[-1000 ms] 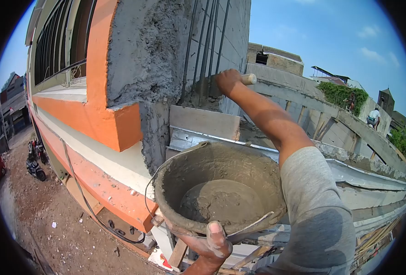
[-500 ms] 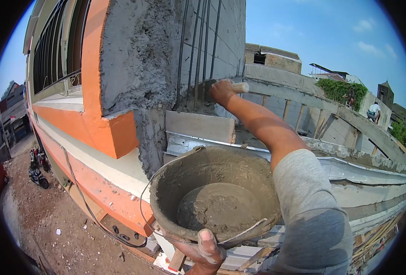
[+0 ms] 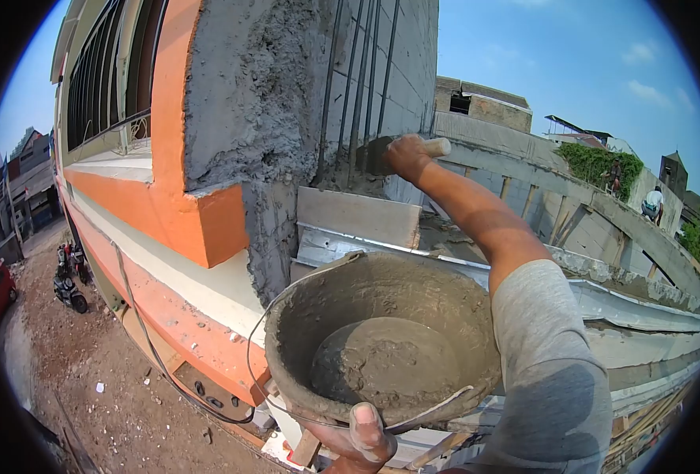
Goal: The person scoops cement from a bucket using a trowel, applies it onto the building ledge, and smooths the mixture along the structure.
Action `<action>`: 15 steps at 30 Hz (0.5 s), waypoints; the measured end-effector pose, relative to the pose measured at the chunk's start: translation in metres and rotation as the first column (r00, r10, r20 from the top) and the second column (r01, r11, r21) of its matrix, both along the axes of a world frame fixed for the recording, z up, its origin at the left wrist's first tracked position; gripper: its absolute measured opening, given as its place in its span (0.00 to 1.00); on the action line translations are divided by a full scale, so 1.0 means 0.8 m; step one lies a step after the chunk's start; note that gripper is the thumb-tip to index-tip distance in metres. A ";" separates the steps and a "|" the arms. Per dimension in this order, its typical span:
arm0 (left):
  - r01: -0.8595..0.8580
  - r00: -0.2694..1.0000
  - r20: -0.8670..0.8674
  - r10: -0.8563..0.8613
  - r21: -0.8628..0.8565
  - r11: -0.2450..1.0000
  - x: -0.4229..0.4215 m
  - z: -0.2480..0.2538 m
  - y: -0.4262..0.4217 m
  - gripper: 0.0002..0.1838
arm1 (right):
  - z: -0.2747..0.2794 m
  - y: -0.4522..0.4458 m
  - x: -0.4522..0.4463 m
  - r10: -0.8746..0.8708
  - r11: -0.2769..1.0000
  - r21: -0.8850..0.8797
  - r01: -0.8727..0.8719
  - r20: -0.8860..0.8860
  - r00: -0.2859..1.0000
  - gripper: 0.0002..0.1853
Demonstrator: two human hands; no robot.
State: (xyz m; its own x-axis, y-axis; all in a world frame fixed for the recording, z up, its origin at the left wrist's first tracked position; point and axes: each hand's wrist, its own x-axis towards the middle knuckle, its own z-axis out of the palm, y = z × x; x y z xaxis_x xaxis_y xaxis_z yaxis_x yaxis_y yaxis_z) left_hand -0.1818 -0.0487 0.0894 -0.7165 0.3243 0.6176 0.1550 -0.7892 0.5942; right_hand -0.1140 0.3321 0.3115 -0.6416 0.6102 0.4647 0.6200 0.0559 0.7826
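Observation:
My left hand (image 3: 364, 437) grips the near rim of a mortar-coated bucket (image 3: 302, 316), its thumb over the edge. Wet grey mortar (image 3: 389, 359) lies in the bottom of the bucket, and a thin wire handle hangs round its sides. My right arm reaches forward past the bucket. At its end my right hand (image 3: 407, 156) is closed round a trowel, whose pale handle (image 3: 437, 147) sticks out to the right. The dark trowel blade (image 3: 375, 156) is against the upright steel bars (image 3: 358, 87), above a grey board (image 3: 358, 216).
An orange ledge (image 3: 219, 225) juts out at the left beside the rough concrete column (image 3: 259, 103). Far below on the dirt ground stands a motorcycle (image 3: 69, 291). A person (image 3: 652, 204) crouches on a wall at the far right; metal sheeting (image 3: 626, 304) runs along the right.
The view shifted left and then back right. My right hand stays by the bars, with the trowel blade showing more clearly now. My left hand keeps its hold on the bucket.

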 end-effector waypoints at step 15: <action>0.015 0.998 0.067 -0.012 -0.040 0.999 0.002 0.019 0.006 0.46 | 0.032 -0.017 0.024 0.158 0.987 0.033 -0.160 0.057 0.986 0.09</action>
State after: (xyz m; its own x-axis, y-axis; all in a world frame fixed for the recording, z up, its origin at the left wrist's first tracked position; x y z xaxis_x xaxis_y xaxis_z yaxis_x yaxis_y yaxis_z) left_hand -0.1803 -0.0437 0.1050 -0.7514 0.3579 0.5543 0.1034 -0.7658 0.6347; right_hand -0.0949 0.3185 0.3370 -0.7539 0.4815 0.4470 0.5620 0.1202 0.8184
